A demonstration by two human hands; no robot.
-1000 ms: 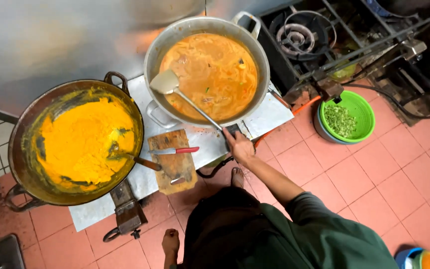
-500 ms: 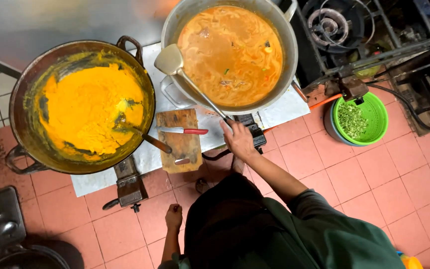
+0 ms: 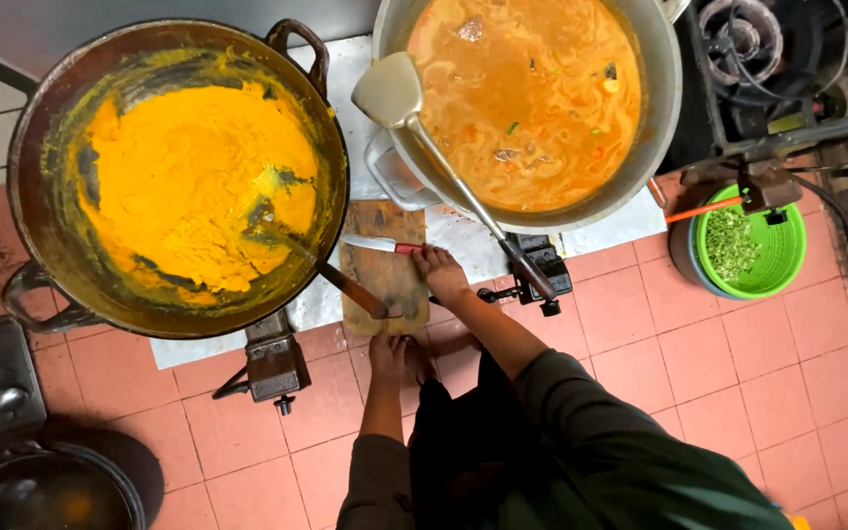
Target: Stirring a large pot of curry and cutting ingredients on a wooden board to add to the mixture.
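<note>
The work in hand seemed to be at the cutting board (image 3: 385, 285), a worn wooden slab lying on a pale cloth between two big vessels, and the step looked like a reach for the knife (image 3: 377, 242) that lay across the board's top edge. The knife was small, with a thin bright blade pointing left and a red handle pointing right. The right hand (image 3: 441, 273) rested at the board's right edge, its fingertips touching the end of the red handle; the fingers lay stretched out and apart, not wrapped around anything. The left hand (image 3: 388, 355) sat just below the board's bottom edge, fingers loose and pointing up at it, gripping nothing that could be seen. By my judgement, lifting the knife would have called for the right fingers to curl around the handle and keep clear of the blade, and for care with the dark spoon handle (image 3: 341, 283) that crossed the board's left side. That spoon ran up-left from the board into a wide dark wok (image 3: 46, 245) of thick yellow paste. Up-right of the board stood a large metal pot (image 3: 662, 108) of orange curry, with a long ladle (image 3: 395, 93) leaning on its rim. Well to the right of the board was a green colander (image 3: 775, 270) of chopped greens.
</note>
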